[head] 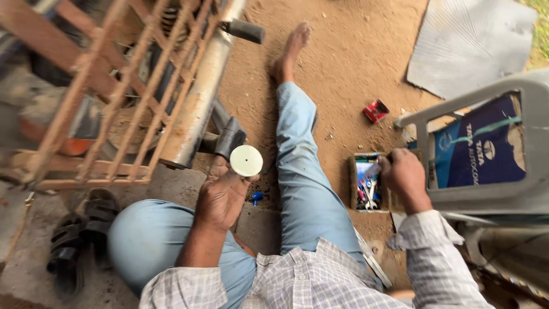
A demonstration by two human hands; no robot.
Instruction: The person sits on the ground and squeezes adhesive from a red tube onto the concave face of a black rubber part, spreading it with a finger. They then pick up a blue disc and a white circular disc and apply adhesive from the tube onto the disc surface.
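Note:
My left hand (222, 197) holds a small round white disc (246, 160) by its edge, raised in front of my bent left knee. My right hand (405, 176) reaches to the right and rests at the rim of a small open box (353, 183) with several wrenches and small tools inside; its fingers are curled, and I cannot tell what they grip. I sit on the dirt floor with my right leg stretched forward, barefoot.
A motorcycle's rusty exhaust pipe (197, 109) and an orange metal crash guard (103, 91) stand at the left. Black sandals (80, 234) lie at the lower left. A grey plastic chair (486, 189) stands at the right, a red packet (375, 110) and a grey mat (469, 40) beyond.

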